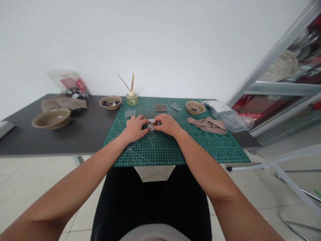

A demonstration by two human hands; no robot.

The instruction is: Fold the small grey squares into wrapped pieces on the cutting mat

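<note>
Left hand [135, 129] and right hand [167, 124] pinch a white piece [151, 125] on the mat [175, 150]; even fingertip pressure should steady it.

I'm seeing the mat [175, 150] lying on the desk [82, 134], a bowl [110, 102] sitting left, a cloth [207, 124] lying on its right.

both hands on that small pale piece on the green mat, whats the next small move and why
Probably pin the small pale piece to the green mat with the left hand while the right hand works its end: both hands pinch it, and it looks small enough to slip.
</note>
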